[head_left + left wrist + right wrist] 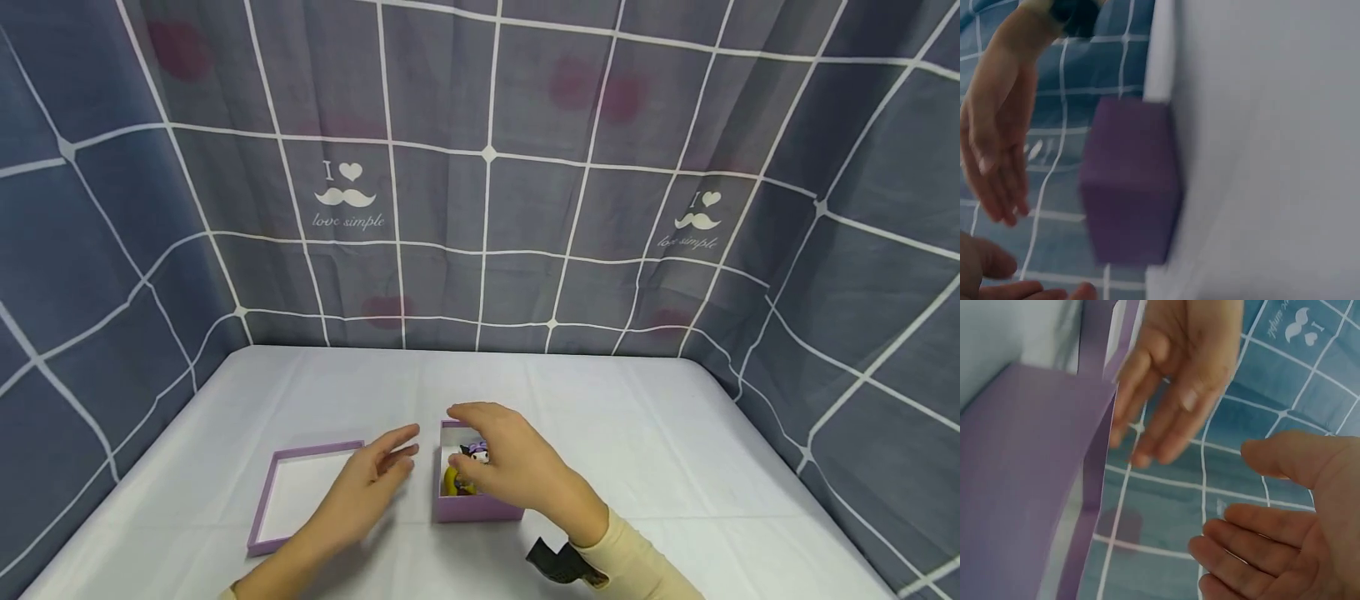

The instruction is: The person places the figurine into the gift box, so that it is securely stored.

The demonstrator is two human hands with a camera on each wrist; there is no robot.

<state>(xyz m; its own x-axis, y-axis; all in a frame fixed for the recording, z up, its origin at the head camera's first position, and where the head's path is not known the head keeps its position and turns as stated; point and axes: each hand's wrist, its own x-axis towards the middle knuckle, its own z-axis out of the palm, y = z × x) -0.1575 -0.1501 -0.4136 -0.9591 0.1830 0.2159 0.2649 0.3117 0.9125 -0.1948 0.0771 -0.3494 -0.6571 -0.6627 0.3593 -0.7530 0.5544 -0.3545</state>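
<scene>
A small purple box [480, 510] stands uncovered on the table, and its near sides show in the left wrist view [1132, 175]. Inside it are small figures: one with a purple-and-white head [477, 452] and a yellow item [451, 481] beside it. My right hand [517, 467] hovers over the box's right side, fingers spread and holding nothing, and hides part of the contents. To the left of the box, my left hand [367, 483] is raised with fingers extended and nothing in it. Behind that hand lies a purple-rimmed lid [279, 492], its white inside facing up.
White cloth covers the table [637, 442]. Grey-blue checked curtains [442, 200] enclose the back and both sides. A black strap [558, 563] sits at my right wrist, by the beige sleeve.
</scene>
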